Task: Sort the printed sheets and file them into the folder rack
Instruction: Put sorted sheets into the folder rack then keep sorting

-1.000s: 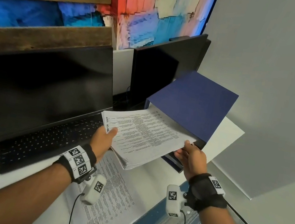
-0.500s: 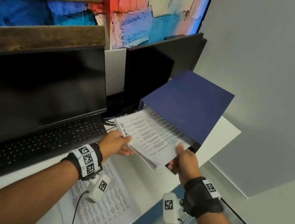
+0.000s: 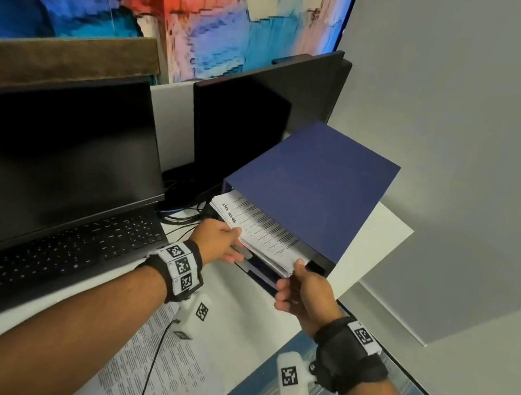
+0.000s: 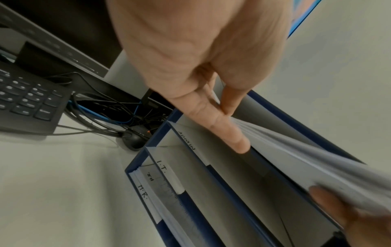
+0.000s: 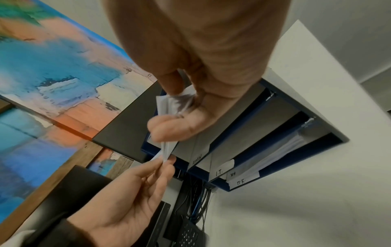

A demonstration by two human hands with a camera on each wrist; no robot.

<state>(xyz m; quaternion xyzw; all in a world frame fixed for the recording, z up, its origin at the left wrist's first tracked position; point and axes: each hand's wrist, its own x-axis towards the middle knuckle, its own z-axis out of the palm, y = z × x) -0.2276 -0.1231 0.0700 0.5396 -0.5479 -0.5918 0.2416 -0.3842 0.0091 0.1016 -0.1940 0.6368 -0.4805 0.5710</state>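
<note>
As compared one second back: stack of printed sheets [image 3: 260,230] far deeper inside top slot of folder rack [image 3: 310,185].
Left hand [image 3: 218,242]: pinching stack's near-left corner.
Right hand [image 3: 302,295]: pinching near-right corner.
Meaning: filing nearly complete; loose sheet [image 3: 153,363] remaining on table [image 3: 251,317].

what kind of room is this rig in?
Most likely an office desk: two dark monitors behind a black keyboard, and a blue folder rack with slots labelled ADMIN, I.T. and H.R., into which both hands are feeding printed sheets.

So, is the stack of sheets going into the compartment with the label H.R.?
No. The stack of sheets enters the top slot of the folder rack, above the ADMIN label; the H.R. label is lowest.
</note>
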